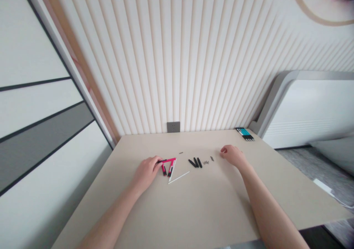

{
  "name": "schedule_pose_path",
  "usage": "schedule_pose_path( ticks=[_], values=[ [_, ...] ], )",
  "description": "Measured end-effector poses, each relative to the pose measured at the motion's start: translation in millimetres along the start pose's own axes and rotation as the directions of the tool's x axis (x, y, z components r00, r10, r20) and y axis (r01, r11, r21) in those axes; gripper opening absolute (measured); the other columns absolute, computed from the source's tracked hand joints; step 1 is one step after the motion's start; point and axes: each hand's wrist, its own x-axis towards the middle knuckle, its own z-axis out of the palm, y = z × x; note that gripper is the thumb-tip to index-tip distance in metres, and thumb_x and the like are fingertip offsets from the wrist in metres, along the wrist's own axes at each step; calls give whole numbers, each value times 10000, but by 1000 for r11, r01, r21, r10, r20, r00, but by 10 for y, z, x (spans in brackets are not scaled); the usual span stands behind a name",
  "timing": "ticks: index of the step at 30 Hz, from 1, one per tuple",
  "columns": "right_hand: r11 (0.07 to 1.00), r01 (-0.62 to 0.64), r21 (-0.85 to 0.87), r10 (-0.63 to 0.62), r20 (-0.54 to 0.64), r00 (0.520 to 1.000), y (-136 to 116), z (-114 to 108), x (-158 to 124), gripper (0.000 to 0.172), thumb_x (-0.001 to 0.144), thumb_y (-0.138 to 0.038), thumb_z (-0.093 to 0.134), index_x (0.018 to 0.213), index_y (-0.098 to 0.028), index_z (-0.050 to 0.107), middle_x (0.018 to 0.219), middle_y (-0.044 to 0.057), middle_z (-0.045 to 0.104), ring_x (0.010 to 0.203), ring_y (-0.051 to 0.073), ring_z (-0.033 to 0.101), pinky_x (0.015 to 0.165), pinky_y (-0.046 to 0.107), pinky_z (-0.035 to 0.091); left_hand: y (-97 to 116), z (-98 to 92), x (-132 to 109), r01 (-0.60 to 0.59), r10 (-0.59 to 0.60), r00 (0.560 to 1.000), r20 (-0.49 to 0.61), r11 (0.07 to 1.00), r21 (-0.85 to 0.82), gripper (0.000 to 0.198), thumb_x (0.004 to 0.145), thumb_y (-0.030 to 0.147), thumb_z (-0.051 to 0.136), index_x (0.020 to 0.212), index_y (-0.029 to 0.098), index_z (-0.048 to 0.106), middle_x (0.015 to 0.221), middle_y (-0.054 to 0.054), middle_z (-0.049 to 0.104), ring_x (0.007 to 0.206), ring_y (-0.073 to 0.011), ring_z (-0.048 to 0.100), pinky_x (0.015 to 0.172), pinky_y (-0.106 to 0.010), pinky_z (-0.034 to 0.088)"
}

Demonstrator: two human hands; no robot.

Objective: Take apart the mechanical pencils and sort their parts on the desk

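Observation:
My left hand (pixel 148 169) is closed at the left end of a pink and black pen barrel (pixel 168 160), its fingertips pinching the dark part. Just below it lie two more pink and black pen barrels (pixel 164 169) (pixel 170 169). Thin white refills (pixel 179 177) rest beside them, set at an angle to each other. My right hand (pixel 232 155) hovers over or rests on the table farther right, fingers curled in; whether anything is between them I cannot make out. Nearest to it are small metal springs or tips (pixel 212 158), with black pen grips (pixel 195 162) to their left.
A cream table (pixel 210 204) carries everything. Several teal and black pens (pixel 245 134) lie in a row at its back right corner. A small grey piece (pixel 181 153) lies near the middle. Behind are a ribbed wall and a dark socket (pixel 173 127); a bed headboard (pixel 312 109) stands right.

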Motion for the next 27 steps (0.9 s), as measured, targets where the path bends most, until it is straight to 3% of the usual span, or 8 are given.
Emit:
schedule_pose_path(
  ticks=[4,13,18,22,24,27],
  values=[
    [1000,6,2,-6,17,1000,43,-2,0,187,749,-314,659,911,-244,721,966,71,708,956,259,639,805,374,434,-3,5,-2,8,-8,1000,9,1000,7,173,949,307,451,969,222,600,958,-42,690,896,-227,631,801,-336,450],
    [998,56,33,-57,22,998,3,63,-6,191,768,-159,608,907,-228,719,951,64,712,928,233,644,782,332,435,11,2,4,10,-10,1000,21,1000,7,182,947,317,449,976,228,605,968,-42,695,903,-227,635,796,-334,454],
    [986,139,89,-134,-54,989,-61,34,-20,253,860,-161,506,987,-216,718,1032,78,705,1019,240,623,868,340,426,13,1,2,-2,2,1000,8,1000,-18,195,951,330,444,971,229,609,966,-39,693,898,-224,632,803,-338,455],
    [960,235,151,-213,-149,966,-254,42,-45,332,920,-152,415,1111,-181,685,1138,98,661,1085,202,593,936,281,406,46,-8,-3,-17,17,1000,4,999,-29,211,966,340,426,977,233,607,921,-33,690,863,-216,633,780,-328,455],
    [930,304,207,-263,-206,943,-412,81,-113,343,937,-172,390,1125,-188,677,1114,90,649,1043,189,601,928,277,416,64,-7,-5,-20,20,1000,6,999,-30,211,966,337,430,989,235,613,915,-34,690,862,-214,634,781,-322,455],
    [765,487,422,-372,-327,869,-696,177,-310,311,942,-238,414,1065,-192,695,1001,76,638,891,186,615,839,301,456,85,6,-9,-26,27,1000,14,998,-48,211,966,333,440,1020,236,619,928,-36,693,879,-213,634,799,-320,452]
  ],
)
